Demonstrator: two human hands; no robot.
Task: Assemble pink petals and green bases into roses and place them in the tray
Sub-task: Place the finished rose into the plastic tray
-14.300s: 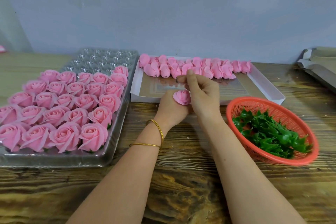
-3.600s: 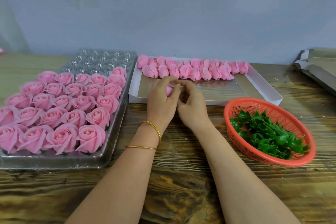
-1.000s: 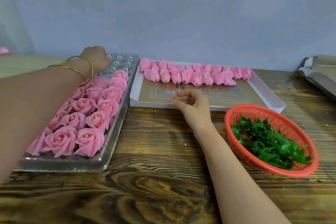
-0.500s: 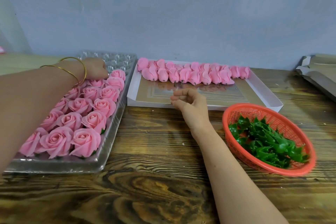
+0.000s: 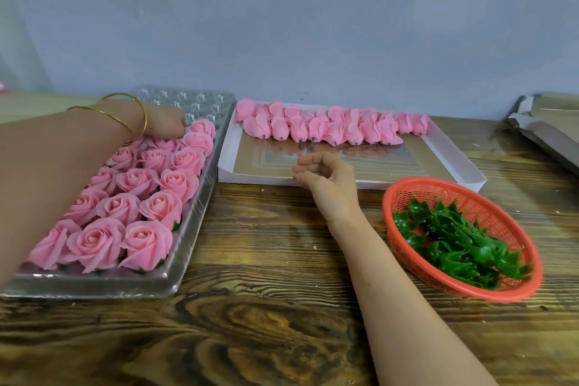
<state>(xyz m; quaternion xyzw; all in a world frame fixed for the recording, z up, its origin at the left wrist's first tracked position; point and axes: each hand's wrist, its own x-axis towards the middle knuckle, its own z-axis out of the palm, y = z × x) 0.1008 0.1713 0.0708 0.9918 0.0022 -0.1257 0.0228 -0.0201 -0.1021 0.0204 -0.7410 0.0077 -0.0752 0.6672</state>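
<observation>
Left hand (image 5: pixel 166 124) touches pink foam roses (image 5: pixel 158 207) in a clear plastic tray (image 5: pixel 94 287) at the left edge of the wooden counter (image 5: pixel 266 260), grip hidden; right hand (image 5: pixel 326 175) grip loose, empty.

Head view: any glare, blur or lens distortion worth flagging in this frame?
Head view: soft, even light, faint shadows; glare on the empty back cells of the clear tray; the glossy floor of the white box mirrors the petals; wide-angle stretch swells the left forearm at the frame edge; the near right rim of the basket looks slightly smeared.
</observation>
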